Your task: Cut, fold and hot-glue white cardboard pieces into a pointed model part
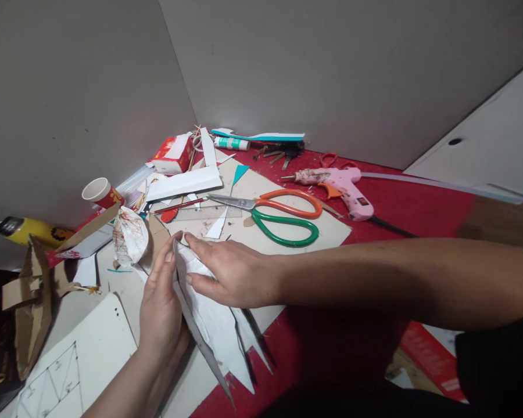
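Note:
A white paper piece (215,328), folded and creased with long pointed ends, tilts toward me over the table's near edge. My left hand (163,307) is closed around its left, grey-shaded edge, the thumb near the top corner. On the paper's upper part lie the index finger and thumb of my right hand (233,273), gripping it close to the left fingertips; its other fingers are mostly hidden. Just beyond my right hand rest large scissors (268,203) with one orange and one green handle, blades a little apart. A crumpled white paper form with brown streaks (131,235) stands left of my hands.
A pink hot glue gun (342,186) lies at the right on the red tabletop (396,203). Further left are a paper cup (100,191), a yellow bottle (37,231), cardboard pieces (35,307) and a sheet with a line drawing (87,342). Paper scraps, a ruler (200,212) and a red-white box (173,154) lie behind.

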Tool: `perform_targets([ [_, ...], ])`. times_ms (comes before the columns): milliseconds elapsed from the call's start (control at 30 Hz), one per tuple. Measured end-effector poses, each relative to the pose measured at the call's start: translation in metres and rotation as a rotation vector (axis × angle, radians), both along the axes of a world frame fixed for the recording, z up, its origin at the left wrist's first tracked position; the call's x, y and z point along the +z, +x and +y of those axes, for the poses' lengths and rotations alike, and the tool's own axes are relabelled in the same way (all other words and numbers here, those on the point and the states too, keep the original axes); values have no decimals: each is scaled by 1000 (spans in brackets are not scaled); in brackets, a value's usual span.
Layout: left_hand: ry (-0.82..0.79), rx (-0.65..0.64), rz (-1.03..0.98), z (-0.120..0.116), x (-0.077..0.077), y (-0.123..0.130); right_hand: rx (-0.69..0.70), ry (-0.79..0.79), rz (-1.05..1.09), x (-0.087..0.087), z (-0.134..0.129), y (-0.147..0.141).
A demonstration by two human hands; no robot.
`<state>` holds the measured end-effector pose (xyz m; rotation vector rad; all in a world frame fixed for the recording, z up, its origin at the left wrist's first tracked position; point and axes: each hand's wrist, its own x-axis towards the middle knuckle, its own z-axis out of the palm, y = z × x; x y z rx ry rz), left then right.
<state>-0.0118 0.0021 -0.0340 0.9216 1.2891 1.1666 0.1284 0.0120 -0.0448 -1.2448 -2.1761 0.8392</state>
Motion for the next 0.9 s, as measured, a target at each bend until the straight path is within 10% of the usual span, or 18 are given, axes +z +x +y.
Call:
perform_targets([
  [900,315,163,180,5,11,-13,-65,-123,299,-5,-4,-17],
])
